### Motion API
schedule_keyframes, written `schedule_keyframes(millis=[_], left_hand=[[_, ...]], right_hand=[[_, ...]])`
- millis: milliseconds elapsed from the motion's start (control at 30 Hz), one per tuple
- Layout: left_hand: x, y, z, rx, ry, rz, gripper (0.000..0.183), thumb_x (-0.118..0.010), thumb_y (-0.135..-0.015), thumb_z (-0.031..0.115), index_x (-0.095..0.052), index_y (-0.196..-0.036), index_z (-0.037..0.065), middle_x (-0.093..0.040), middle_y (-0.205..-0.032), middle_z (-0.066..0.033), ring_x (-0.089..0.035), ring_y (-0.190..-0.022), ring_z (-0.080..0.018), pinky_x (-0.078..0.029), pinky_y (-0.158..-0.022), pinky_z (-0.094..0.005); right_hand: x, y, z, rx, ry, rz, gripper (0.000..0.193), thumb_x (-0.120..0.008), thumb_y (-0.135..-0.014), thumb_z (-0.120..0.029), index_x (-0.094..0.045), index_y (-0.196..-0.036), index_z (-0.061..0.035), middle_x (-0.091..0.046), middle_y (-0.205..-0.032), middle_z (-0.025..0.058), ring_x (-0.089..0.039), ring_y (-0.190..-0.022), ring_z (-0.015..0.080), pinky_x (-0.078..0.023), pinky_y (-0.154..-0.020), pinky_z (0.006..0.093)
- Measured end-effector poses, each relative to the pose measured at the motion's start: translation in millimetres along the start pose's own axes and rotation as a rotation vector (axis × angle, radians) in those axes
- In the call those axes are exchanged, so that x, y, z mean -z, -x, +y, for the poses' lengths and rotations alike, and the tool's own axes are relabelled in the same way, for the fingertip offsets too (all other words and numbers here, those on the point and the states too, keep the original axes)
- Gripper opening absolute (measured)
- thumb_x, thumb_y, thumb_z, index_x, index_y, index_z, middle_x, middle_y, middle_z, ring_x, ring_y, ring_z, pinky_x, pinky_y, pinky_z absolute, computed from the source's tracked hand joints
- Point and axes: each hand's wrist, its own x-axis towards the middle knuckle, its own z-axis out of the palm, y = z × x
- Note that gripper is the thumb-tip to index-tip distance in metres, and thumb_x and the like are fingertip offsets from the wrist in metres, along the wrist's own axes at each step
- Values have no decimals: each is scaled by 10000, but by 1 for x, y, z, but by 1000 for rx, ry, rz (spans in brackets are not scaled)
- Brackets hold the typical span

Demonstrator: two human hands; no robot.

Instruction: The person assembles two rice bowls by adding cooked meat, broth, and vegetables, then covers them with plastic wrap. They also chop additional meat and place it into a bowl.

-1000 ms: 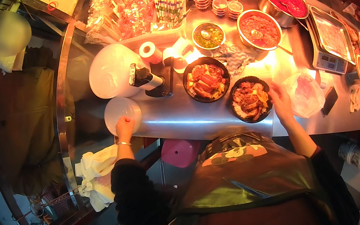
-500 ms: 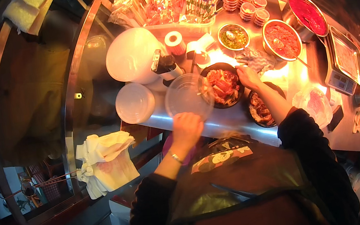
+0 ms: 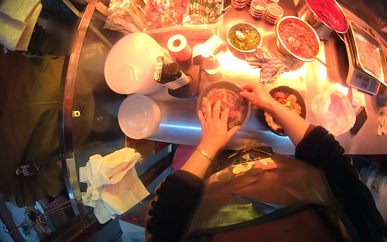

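Note:
A clear round plastic lid (image 3: 217, 90) lies over a black takeaway bowl (image 3: 248, 114) of reddish food, close to the counter's front edge. My left hand (image 3: 216, 123) rests on the lid with fingers spread, a ring on one of them. At the bowl's right rim, my right hand (image 3: 258, 96) grips the edge with thumb and fingers; whether it pinches lid, bowl or both cannot be made out. Just to the right, partly under my right forearm, stands a second black bowl (image 3: 295, 97) of meat, uncovered.
Stacked clear lids (image 3: 139, 116) and a larger white stack (image 3: 132, 62) stand left. Behind are a bowl of green sauce (image 3: 244, 37), a bowl of red minced filling (image 3: 297, 38), small lidded cups (image 3: 258, 7) and a striped cloth (image 3: 270, 64). A scale (image 3: 363, 80) sits right.
The lid went from my left hand, left of the bowl, onto the bowl. My left hand moved right and its fingers spread out. The bowl sits slightly nearer and further left.

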Motion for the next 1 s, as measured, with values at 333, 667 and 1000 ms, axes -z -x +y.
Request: schedule_keyframes(millis=[333,667,1000], left_hand=[[-20,-1,-2,115,-88,43,804,-611,-659,563,-360,-1308,161,-201,-1398,-146,-60,-1317,-372,-103,-934,-678],[-1,12,-66,145,-193,200,598,-586,-730,342,-399,-1254,126,-340,-1320,-121,-259,-1262,-317,-176,-961,-596],[-38,16,-54,524,500,482,607,-545,-823,273,-287,-1298,-3,-401,-1204,-247,-407,-1100,-399,-336,-933,-415]], right_hand=[[0,-31,-27,-18,337,-220,393,-527,-824,-386,-599,-976,-31,-632,-852,156,-605,-806,278,-448,-741,376],[-60,18,19,-121,-180,327,414,-369,-905,-331,-566,-984,24,-575,-984,229,-533,-967,351,-390,-847,389],[-60,-5,-12,-66,192,9,451,-317,-910,-367,-509,-1111,-11,-521,-1121,205,-489,-1041,345,-372,-883,401]])
